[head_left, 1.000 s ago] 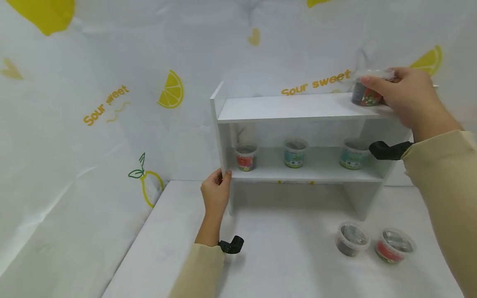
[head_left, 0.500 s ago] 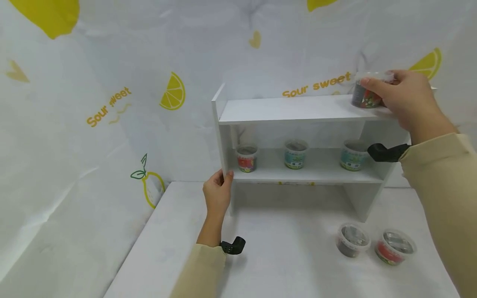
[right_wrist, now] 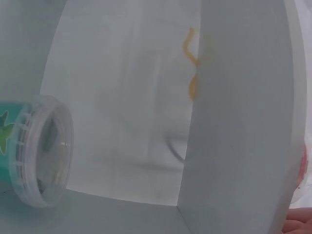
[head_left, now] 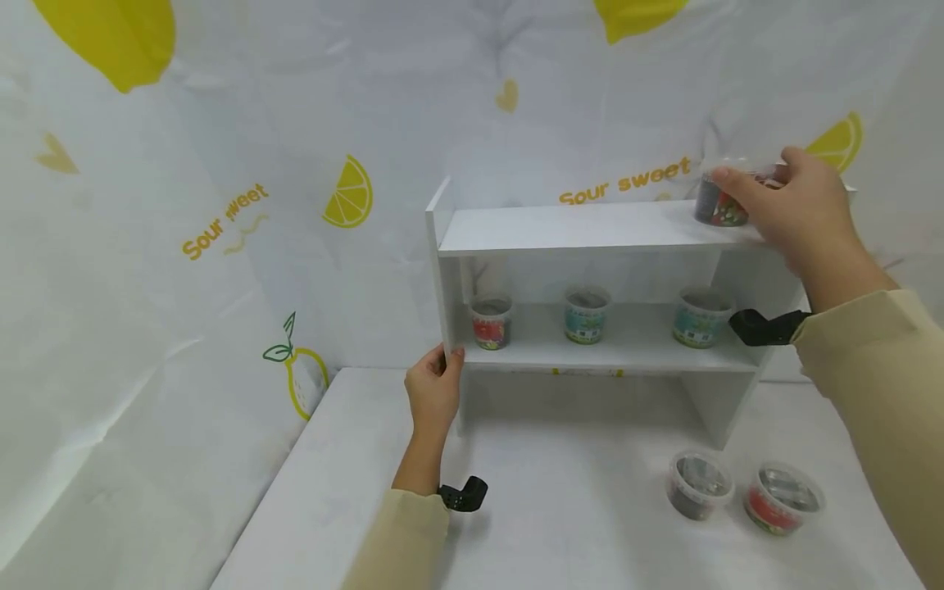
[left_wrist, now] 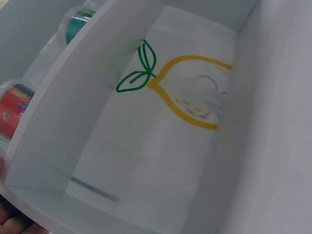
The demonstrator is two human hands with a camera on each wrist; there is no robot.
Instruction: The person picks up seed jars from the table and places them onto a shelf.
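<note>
On the right end of the white shelf unit's (head_left: 560,228) top board stands a clear-lidded plastic tub (head_left: 714,206) with a dark and red label. My right hand (head_left: 807,217) holds it, thumb across the front; the other fingers are partly hidden. In the right wrist view, fingers (right_wrist: 298,223) and a sliver of red tub show at the right edge. My left hand (head_left: 433,392) grips the unit's left side panel at middle-board height. On the middle board stand a red-labelled tub (head_left: 490,322), a green-labelled tub (head_left: 586,315) and another green-labelled tub (head_left: 701,318).
Two lidded tubs are on the white table (head_left: 560,508) in front of the unit's right side: a dark one (head_left: 699,486) and a red-labelled one (head_left: 783,498). Behind the unit hangs a white backdrop (head_left: 243,123) with lemon prints.
The whole scene sits slightly lower in the head view. My right hand has shifted slightly against the tub, its upper fingers spread more from the thumb. My left hand keeps its place on the panel.
</note>
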